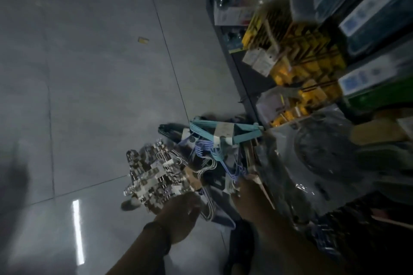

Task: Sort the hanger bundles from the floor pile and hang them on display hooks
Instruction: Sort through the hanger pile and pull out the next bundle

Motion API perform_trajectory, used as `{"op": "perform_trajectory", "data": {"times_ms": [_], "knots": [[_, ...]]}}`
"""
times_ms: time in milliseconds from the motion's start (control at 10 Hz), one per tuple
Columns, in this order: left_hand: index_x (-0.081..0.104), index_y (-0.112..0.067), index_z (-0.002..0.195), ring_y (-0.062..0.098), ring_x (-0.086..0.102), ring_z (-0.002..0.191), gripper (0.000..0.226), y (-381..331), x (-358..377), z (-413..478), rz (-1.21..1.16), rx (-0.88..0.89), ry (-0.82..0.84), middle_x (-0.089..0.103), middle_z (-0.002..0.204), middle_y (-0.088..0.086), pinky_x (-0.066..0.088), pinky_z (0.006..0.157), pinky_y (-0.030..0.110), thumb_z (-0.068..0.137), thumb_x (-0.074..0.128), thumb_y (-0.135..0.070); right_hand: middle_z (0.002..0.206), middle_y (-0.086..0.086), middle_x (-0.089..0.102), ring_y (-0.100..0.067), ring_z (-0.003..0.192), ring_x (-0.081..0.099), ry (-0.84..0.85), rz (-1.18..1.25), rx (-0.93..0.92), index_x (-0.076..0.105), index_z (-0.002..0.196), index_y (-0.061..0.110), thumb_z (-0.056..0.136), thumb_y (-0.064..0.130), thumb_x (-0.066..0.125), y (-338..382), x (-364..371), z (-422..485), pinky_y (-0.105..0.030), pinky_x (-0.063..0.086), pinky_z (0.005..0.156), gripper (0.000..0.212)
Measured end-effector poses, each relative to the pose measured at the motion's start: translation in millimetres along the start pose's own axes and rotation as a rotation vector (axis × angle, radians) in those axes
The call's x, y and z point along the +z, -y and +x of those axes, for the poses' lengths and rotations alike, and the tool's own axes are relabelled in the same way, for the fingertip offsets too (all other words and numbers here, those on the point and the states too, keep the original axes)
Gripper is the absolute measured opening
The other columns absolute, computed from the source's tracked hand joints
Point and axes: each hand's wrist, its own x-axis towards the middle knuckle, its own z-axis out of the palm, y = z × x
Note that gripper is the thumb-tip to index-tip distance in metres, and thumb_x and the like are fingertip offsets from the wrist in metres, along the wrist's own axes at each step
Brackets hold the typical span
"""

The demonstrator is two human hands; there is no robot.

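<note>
Early stage, by the look of it. Left hand grips the near edge of a clear plastic hanger bundle with dark-and-white labels. The bundle is held up off the grey tiled floor, w/ a shoe showing under it. Right hand reaches into the floor pile among thin lilac-blue hangers. Its fingers are hidden + blurred, so can't tell if it grasps anything. A teal hanger bundle with a white paper band lies on top of the pile at the far side, right by the foot of the dark shop shelf unit. Yellow packets fill the shelf front; no hanger bundle visible on any hook there. So sorting is under way w/ one bundle in hand, most of the pile is left, and the hanging is prob. all still to do.
</note>
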Motion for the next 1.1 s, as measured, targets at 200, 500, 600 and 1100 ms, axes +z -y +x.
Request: {"op": "perform_trajectory", "data": {"times_ms": [200, 500, 600, 1100], "knots": [[0.067, -0.022, 0.114, 0.021, 0.070, 0.081, 0.016, 18.6, 62.9, 130.0, -0.221, -0.107, -0.140, 0.074, 0.100, 0.004, 0.057, 0.068, 0.034, 0.106, 0.054, -0.027, 0.158, -0.014, 0.035, -0.035, 0.137, 0.043, -0.152, -0.238, -0.169, 0.032, 0.155, 0.027, 0.094, 0.022, 0.069, -39.7, 65.3, 160.0, -0.044, 0.049, 0.104, 0.072], [0.066, -0.027, 0.094, 0.039, 0.071, 0.101, 0.017, 61.1, 128.6, 212.5, -0.395, -0.203, -0.235, 0.074, 0.107, 0.014, 0.059, 0.091, 0.056, 0.082, 0.057, -0.035, 0.135, -0.014, 0.049, -0.041, 0.118, 0.056, -0.109, -0.293, -0.308, 0.058, 0.127, 0.024, 0.091, 0.027, 0.067, -57.4, 127.1, 266.7, -0.045, 0.053, 0.092, 0.037], [0.067, -0.014, 0.115, 0.035, 0.071, 0.103, 0.022, 58.3, 134.2, 209.6, -0.472, -0.215, -0.196, 0.073, 0.110, 0.013, 0.061, 0.091, 0.047, 0.099, 0.057, -0.027, 0.134, -0.015, 0.051, -0.040, 0.117, 0.057, -0.122, -0.231, -0.335, 0.062, 0.126, 0.020, 0.089, 0.017, 0.069, -59.8, 129.3, 272.1, -0.047, 0.054, 0.094, 0.037], [0.061, -0.023, 0.121, 0.033, 0.065, 0.106, 0.015, 31.0, 67.3, 158.7, -1.308, -0.223, -0.286, 0.067, 0.124, 0.008, 0.055, 0.094, 0.051, 0.106, 0.059, -0.020, 0.116, 0.007, 0.073, -0.004, 0.106, 0.071, -0.222, 0.821, -0.378, 0.063, 0.129, 0.015, 0.076, 0.013, 0.091, -3.9, 18.2, 116.6, -0.022, 0.060, 0.085, 0.059]]}}
